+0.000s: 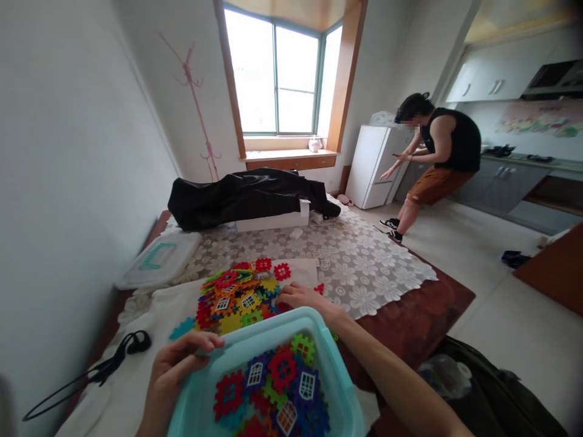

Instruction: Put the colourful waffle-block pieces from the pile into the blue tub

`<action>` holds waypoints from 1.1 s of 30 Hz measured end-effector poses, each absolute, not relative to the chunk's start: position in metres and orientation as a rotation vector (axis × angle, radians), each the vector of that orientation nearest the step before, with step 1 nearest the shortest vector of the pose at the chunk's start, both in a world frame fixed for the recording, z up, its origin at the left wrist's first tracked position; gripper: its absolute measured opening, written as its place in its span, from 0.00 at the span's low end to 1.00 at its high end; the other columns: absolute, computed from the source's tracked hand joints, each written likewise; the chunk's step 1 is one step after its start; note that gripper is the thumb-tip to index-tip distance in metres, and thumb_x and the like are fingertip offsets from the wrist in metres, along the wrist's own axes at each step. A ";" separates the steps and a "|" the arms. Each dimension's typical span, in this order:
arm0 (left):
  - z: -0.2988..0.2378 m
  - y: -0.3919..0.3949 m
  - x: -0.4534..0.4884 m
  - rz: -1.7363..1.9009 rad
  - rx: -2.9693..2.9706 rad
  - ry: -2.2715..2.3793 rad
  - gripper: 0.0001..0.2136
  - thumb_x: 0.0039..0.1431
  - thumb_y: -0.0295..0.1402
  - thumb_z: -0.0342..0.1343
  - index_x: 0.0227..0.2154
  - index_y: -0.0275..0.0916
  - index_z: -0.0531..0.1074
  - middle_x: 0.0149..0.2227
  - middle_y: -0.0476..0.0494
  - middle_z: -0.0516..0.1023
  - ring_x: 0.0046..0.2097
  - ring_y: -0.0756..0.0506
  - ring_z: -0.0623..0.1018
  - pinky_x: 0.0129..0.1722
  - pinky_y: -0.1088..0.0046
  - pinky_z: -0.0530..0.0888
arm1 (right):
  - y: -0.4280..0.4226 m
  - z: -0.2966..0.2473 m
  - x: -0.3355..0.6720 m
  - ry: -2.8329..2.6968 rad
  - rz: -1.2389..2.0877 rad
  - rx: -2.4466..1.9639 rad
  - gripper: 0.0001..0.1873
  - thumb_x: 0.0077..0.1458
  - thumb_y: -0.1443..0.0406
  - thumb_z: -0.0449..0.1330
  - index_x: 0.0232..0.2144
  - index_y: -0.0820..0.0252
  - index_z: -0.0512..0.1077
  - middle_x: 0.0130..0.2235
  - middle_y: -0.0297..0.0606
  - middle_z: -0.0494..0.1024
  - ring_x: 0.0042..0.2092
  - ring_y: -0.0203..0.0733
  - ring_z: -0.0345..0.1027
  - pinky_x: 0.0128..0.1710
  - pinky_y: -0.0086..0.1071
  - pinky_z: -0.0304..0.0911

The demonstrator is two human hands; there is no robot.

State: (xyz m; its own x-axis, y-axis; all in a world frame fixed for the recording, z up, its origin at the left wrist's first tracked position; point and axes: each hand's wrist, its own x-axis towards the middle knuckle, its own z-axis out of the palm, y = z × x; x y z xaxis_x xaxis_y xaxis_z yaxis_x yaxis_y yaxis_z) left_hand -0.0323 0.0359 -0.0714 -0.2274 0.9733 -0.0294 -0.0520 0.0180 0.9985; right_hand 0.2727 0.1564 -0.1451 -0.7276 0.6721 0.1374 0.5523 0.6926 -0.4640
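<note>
My left hand is closed over the left rim of a light teal plastic bin, which is tilted toward me. Inside the bin lie notched plastic building pieces in red, blue, green and purple, some with white window grids. Beyond its far rim a heap of similar building pieces is spread on a white cloth. At the right side of that heap is my right hand, its fingers bent down together onto the pieces. What its fingertips hold, if anything, is hidden.
A white lid with a teal handle lies at the left, near a black strap. Black sheeting covers a white box at the back. Another person bends beside a fridge. A dark bag is at the lower right.
</note>
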 end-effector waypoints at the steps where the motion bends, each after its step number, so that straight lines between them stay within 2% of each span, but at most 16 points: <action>1: -0.071 0.036 -0.032 1.381 1.036 1.349 0.01 0.40 0.32 0.69 0.19 0.46 0.83 0.30 0.44 0.86 0.41 0.36 0.84 0.42 0.66 0.82 | 0.156 -0.144 0.272 -2.633 0.568 -0.967 0.17 0.73 0.61 0.68 0.61 0.55 0.81 0.62 0.44 0.83 0.62 0.52 0.75 0.64 0.40 0.72; 4: -0.071 0.036 -0.031 1.384 1.030 1.342 0.02 0.40 0.32 0.70 0.19 0.46 0.84 0.30 0.45 0.86 0.41 0.37 0.85 0.43 0.67 0.82 | 0.153 -0.140 0.269 -2.670 0.557 -0.966 0.20 0.74 0.61 0.67 0.64 0.56 0.79 0.65 0.45 0.83 0.63 0.53 0.75 0.67 0.41 0.70; 10: -0.071 0.036 -0.032 1.389 1.037 1.333 0.02 0.40 0.32 0.70 0.20 0.46 0.84 0.30 0.45 0.86 0.40 0.37 0.85 0.43 0.68 0.82 | 0.152 -0.136 0.269 -2.625 0.595 -0.970 0.18 0.72 0.63 0.68 0.62 0.57 0.81 0.60 0.45 0.86 0.61 0.54 0.77 0.64 0.42 0.73; 14: -0.077 0.039 -0.037 1.373 1.050 1.330 0.03 0.39 0.33 0.71 0.19 0.44 0.83 0.30 0.42 0.86 0.40 0.36 0.85 0.41 0.67 0.83 | 0.152 -0.136 0.270 -2.518 0.673 -1.020 0.20 0.71 0.65 0.69 0.63 0.54 0.81 0.62 0.44 0.86 0.64 0.54 0.77 0.68 0.43 0.73; 17: -0.079 0.039 -0.037 1.378 1.031 1.320 0.03 0.39 0.34 0.71 0.19 0.42 0.83 0.30 0.42 0.86 0.40 0.37 0.84 0.42 0.69 0.82 | 0.148 -0.137 0.266 -2.521 0.674 -0.948 0.26 0.74 0.65 0.67 0.70 0.47 0.76 0.68 0.40 0.82 0.69 0.49 0.74 0.73 0.41 0.69; 20: -0.076 0.036 -0.033 1.400 0.991 1.306 0.03 0.40 0.33 0.71 0.20 0.42 0.83 0.31 0.44 0.86 0.40 0.40 0.83 0.43 0.73 0.80 | 0.145 -0.140 0.262 -2.613 0.588 -0.839 0.31 0.75 0.64 0.66 0.75 0.44 0.71 0.74 0.40 0.75 0.72 0.49 0.71 0.77 0.41 0.63; 22: -0.075 0.035 -0.031 1.399 0.975 1.305 0.03 0.40 0.33 0.71 0.20 0.42 0.83 0.31 0.44 0.86 0.40 0.41 0.83 0.43 0.73 0.79 | 0.145 -0.142 0.260 -2.628 0.548 -0.806 0.29 0.75 0.66 0.66 0.74 0.46 0.73 0.73 0.42 0.77 0.70 0.49 0.73 0.75 0.41 0.64; 27: -0.076 0.035 -0.031 1.403 0.970 1.307 0.03 0.41 0.33 0.71 0.20 0.42 0.83 0.31 0.43 0.86 0.41 0.38 0.83 0.43 0.70 0.79 | 0.145 -0.145 0.260 -2.551 0.582 -0.876 0.21 0.74 0.68 0.66 0.66 0.55 0.79 0.59 0.45 0.86 0.59 0.48 0.81 0.64 0.35 0.72; 31: -0.077 0.035 -0.032 1.400 0.986 1.318 0.03 0.40 0.33 0.70 0.20 0.42 0.83 0.31 0.43 0.86 0.41 0.37 0.83 0.44 0.68 0.79 | 0.144 -0.141 0.260 -2.482 0.634 -0.942 0.26 0.73 0.71 0.64 0.69 0.50 0.76 0.63 0.44 0.84 0.63 0.48 0.78 0.65 0.34 0.71; 33: -0.076 0.035 -0.032 1.401 0.991 1.316 0.02 0.40 0.33 0.70 0.20 0.42 0.83 0.31 0.43 0.86 0.41 0.37 0.83 0.45 0.67 0.79 | 0.147 -0.142 0.260 -2.464 0.659 -0.996 0.22 0.72 0.70 0.65 0.64 0.50 0.78 0.59 0.42 0.84 0.61 0.48 0.78 0.61 0.35 0.73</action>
State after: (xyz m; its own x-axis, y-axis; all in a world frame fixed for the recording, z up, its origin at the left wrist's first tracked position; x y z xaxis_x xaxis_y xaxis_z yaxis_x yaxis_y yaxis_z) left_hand -0.0316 0.0346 -0.0762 -0.2311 0.9720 -0.0426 -0.1034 0.0190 0.9945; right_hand 0.2604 0.1465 -0.1417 -0.6657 0.7229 0.1849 0.5339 0.6346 -0.5588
